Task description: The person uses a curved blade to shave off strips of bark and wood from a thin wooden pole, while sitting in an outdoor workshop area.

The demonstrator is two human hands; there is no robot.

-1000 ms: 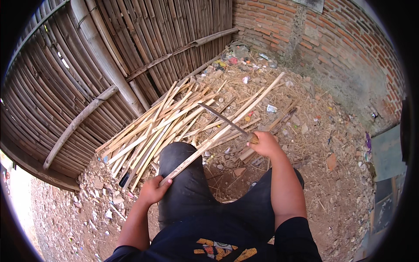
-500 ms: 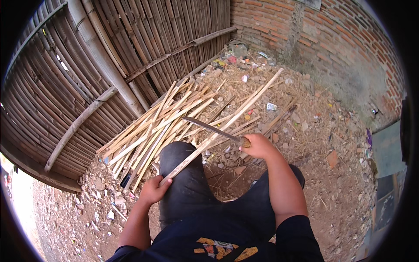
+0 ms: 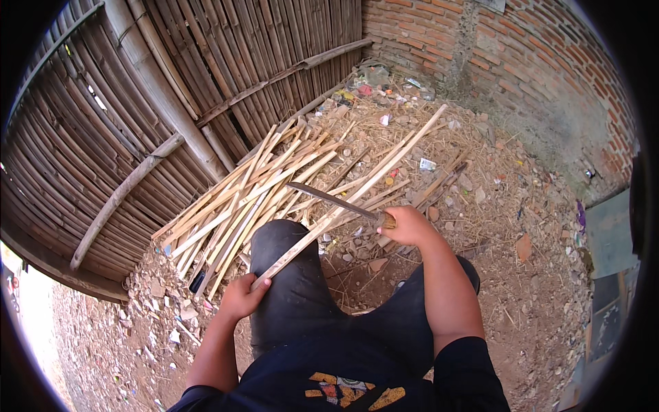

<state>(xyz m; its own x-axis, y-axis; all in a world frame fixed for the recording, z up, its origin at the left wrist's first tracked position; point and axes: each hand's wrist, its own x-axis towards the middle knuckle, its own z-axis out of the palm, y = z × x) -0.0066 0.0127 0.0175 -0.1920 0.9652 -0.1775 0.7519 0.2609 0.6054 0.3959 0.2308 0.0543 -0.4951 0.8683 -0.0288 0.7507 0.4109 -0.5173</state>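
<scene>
My left hand (image 3: pixel 244 296) is closed around the near end of a long pale wooden strip (image 3: pixel 376 177), beside my left knee. The strip slants across that knee and reaches far out to the upper right. In my right hand (image 3: pixel 406 226) is the wooden handle of a machete (image 3: pixel 333 199). Its dark blade points left and crosses the strip; whether it touches the wood I cannot tell. Beyond my left knee lies a loose pile of similar wooden strips (image 3: pixel 237 206) on the ground.
A bamboo slat wall (image 3: pixel 233 55) rises at the left and back, meeting a brick wall (image 3: pixel 542 75) at the right. Litter, straw and stones cover the dirt ground (image 3: pixel 508 302). Darker sticks (image 3: pixel 443 182) lie ahead to the right. Grey-green panels (image 3: pixel 611 237) stand at the far right.
The held strip has shifted and turned very slightly, showing more of its face. Both hands and the machete stay in nearly the same place.
</scene>
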